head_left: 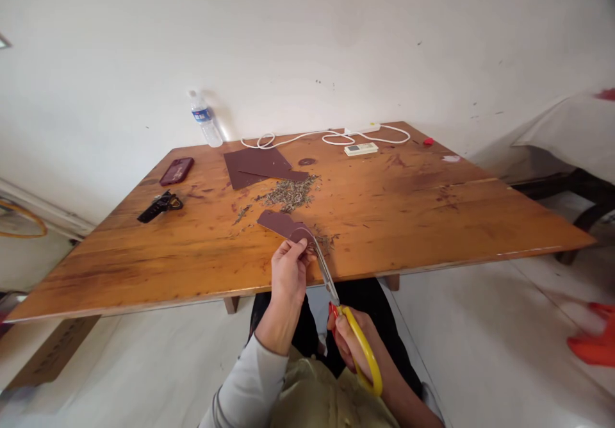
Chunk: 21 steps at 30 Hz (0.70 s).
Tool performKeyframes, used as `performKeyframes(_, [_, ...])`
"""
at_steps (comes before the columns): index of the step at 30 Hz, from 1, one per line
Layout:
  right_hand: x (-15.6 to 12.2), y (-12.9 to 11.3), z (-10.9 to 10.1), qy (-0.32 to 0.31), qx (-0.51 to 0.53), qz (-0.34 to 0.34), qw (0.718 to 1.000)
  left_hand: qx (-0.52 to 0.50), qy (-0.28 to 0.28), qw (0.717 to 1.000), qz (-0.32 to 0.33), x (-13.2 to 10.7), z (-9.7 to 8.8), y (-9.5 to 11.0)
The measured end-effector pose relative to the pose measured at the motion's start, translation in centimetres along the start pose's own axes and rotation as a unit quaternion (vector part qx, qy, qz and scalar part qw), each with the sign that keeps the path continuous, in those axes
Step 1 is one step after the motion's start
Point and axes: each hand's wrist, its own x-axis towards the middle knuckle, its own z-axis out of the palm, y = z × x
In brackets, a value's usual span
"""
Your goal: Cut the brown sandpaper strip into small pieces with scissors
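Note:
My left hand (288, 271) pinches a curved piece of dark brown sheet (281, 224) above the near edge of the wooden table (432, 210). My right hand (353, 341) grips yellow-handled scissors (353, 332) low over my lap, the blades pointing up to the sheet's edge by my left thumb. A heap of thin cut slivers (291, 194) lies on the table just beyond the sheet. Larger brown sheets (257, 165) lie flat further back.
A water bottle (205, 120) stands at the back left by the wall. A dark red phone (177, 171) and a black tool (158, 206) lie at the left. A white cable (331, 136) and a remote control (360, 149) are at the back. Orange object (593, 345) on the floor, right.

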Motion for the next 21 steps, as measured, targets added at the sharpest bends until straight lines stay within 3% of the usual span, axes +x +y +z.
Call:
performKeyframes(10, [-0.12,-0.52,0.02,0.003,0.005,0.050,0.999,-0.009,0.003,1.000,-0.004,0.03,0.18,-0.01])
performKeyframes(21, [-0.04,0.13,0.04,0.003,-0.014,0.030,0.999,-0.009,-0.006,1.000,-0.013,0.00,0.28,0.31])
